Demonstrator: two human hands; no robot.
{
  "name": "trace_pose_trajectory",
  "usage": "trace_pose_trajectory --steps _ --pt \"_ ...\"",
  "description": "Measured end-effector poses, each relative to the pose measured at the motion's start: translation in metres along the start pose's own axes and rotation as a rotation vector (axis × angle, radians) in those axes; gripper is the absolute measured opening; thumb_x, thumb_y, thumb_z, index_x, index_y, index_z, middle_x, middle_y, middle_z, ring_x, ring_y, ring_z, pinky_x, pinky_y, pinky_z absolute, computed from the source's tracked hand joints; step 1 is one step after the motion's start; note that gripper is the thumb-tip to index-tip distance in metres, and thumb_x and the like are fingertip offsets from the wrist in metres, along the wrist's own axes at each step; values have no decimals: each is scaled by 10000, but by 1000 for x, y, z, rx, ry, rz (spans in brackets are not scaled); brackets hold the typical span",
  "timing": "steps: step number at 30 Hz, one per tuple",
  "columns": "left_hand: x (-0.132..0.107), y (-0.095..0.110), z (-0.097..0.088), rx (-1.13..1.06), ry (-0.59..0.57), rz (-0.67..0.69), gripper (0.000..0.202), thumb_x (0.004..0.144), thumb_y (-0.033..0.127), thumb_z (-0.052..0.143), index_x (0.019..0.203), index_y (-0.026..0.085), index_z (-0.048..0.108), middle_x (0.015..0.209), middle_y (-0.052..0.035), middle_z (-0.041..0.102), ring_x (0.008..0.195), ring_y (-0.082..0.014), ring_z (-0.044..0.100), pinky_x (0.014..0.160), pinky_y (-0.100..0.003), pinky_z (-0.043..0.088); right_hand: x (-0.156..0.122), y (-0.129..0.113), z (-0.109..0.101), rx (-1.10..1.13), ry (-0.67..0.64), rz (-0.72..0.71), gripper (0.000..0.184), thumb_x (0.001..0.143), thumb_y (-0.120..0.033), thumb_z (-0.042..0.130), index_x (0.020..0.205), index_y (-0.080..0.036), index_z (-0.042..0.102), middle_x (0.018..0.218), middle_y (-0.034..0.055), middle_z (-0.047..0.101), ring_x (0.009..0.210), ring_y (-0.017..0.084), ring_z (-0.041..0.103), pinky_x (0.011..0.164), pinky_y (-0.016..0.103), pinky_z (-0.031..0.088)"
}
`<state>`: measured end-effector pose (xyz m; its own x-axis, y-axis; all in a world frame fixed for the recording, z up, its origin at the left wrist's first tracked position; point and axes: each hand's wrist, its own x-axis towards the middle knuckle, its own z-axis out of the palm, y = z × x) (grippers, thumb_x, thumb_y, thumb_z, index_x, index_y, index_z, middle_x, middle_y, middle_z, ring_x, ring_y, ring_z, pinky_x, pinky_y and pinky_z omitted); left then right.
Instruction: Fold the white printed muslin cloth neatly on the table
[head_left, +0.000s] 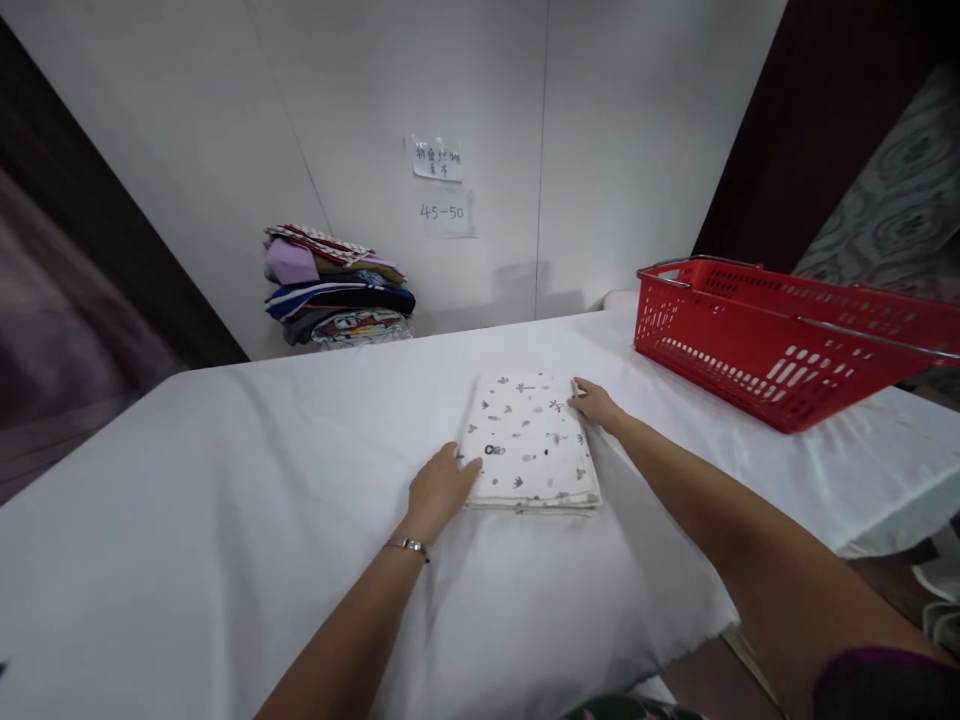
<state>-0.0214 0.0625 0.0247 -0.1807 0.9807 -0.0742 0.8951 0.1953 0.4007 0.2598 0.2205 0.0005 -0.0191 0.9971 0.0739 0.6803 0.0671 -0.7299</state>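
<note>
A folded white cloth (529, 440) with small printed plants and animals lies flat on the white-covered table in front of me. My left hand (442, 485), with a bracelet at the wrist, grips its left edge near the front corner, the thumb on top. At the far right edge, my right hand (596, 403) pinches the cloth between thumb and fingers. Parts of the fingers of both hands are hidden at the cloth's sides. The layers of the fold show along the near edge.
A red plastic basket (720, 340) with metal handles stands on the right of the table (315, 440). Against the wall at the back left rises a stack of folded fabrics (341, 290). Two paper notes (448, 212) are taped to the wall above.
</note>
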Motion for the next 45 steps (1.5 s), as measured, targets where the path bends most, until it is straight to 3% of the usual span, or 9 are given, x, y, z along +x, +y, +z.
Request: trace_pose_trajectory --steps 3,5,8,13,25,29,34,39,45 --pt "1 6 6 51 164 177 485 863 445 402 1249 157 460 1266 -123 525 1160 -239 490 926 -355 405 -25 -12 1 -60 26 -52 551 826 -293 495 1358 -176 412 1394 94 422 1279 244 368 1050 380 293" --pt "2 11 13 104 221 287 494 869 424 408 1281 154 440 1371 -123 432 1272 -243 373 1034 -394 310 -54 -23 7 -172 -2 -196 563 852 -363 461 1374 -165 387 1455 89 326 1352 234 236 1101 384 185" --pt "4 16 24 175 162 329 521 878 437 382 1324 168 405 1461 -96 313 1352 -253 238 1090 -480 199 -100 -36 19 -379 -151 -419 668 864 -510 405 1418 -154 295 1499 101 209 1383 247 128 1110 435 83" --pt "5 16 30 212 63 315 525 903 450 300 1364 207 358 1494 -54 239 1379 -233 174 1092 -509 179 -134 -40 28 -504 -281 -362 721 871 -607 288 1396 -114 326 1488 153 220 1383 271 114 1098 452 63" --pt "9 12 29 185 29 311 573 885 530 286 1374 236 344 1497 -59 229 1384 -244 156 1084 -527 188 -96 -33 25 -564 -236 -250 679 863 -573 346 1372 -124 339 1506 144 165 1381 294 96 1075 473 121" --pt "8 11 32 183 49 321 574 889 518 288 1375 219 346 1499 -67 220 1384 -245 154 1083 -519 198 -74 -28 21 -449 -136 -255 567 868 -476 397 1331 -149 412 1472 118 282 1368 255 177 1081 433 159" --pt "7 12 31 183 63 319 552 891 500 305 1366 225 361 1493 -73 239 1381 -247 169 1077 -506 218 -22 -15 3 -262 141 -28 391 852 -346 413 1166 -166 558 1311 108 506 1202 220 454 966 340 360" --pt "7 12 31 182 66 316 551 890 496 308 1369 227 358 1494 -69 238 1380 -244 170 1074 -497 224 7 -3 4 -231 169 72 339 806 -428 484 976 -166 615 931 74 664 854 209 611 723 297 448" --pt "9 9 34 182 80 320 549 887 497 314 1368 237 359 1493 -61 243 1379 -249 177 1073 -489 237 13 -1 14 -220 153 124 309 757 -455 558 847 -170 637 882 73 673 823 203 612 687 271 421"
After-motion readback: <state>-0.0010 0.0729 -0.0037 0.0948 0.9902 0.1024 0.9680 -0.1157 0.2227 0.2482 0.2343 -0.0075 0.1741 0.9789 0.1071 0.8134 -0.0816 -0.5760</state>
